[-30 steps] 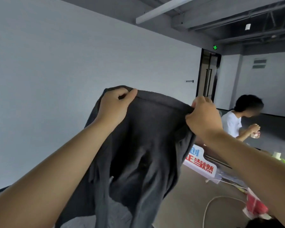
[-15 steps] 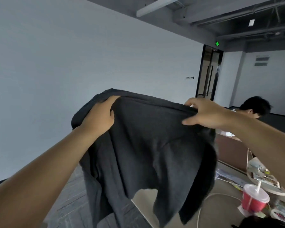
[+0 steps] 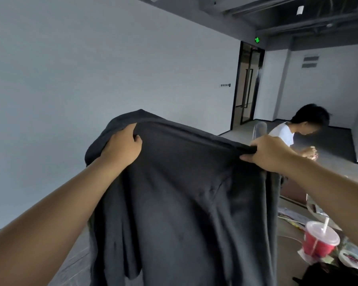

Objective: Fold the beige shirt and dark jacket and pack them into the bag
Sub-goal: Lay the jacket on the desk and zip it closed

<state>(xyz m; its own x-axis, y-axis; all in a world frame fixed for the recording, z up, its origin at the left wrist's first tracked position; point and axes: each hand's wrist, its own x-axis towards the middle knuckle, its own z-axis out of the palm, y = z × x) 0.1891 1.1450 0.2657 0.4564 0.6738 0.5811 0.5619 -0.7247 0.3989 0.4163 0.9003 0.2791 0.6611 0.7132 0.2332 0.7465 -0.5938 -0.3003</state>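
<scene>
The dark jacket (image 3: 184, 203) hangs in the air in front of me, spread wide and filling the lower middle of the view. My left hand (image 3: 122, 147) grips its top edge at the left, with cloth bunched behind the fingers. My right hand (image 3: 267, 153) pinches the top edge at the right. The cloth is stretched taut between both hands and falls straight down. A black object (image 3: 329, 275), possibly the bag, shows at the bottom right corner. The beige shirt is not in view.
A red cup with a lid and straw (image 3: 318, 242) stands on a table at the lower right, among papers and a small dish (image 3: 351, 260). A person in a white shirt (image 3: 285, 133) sits beyond the jacket at the right. A grey wall fills the left.
My hands have spread further apart and stretched the jacket's top edge flat. The jacket now hangs wider and lower, and covers more of the table.
</scene>
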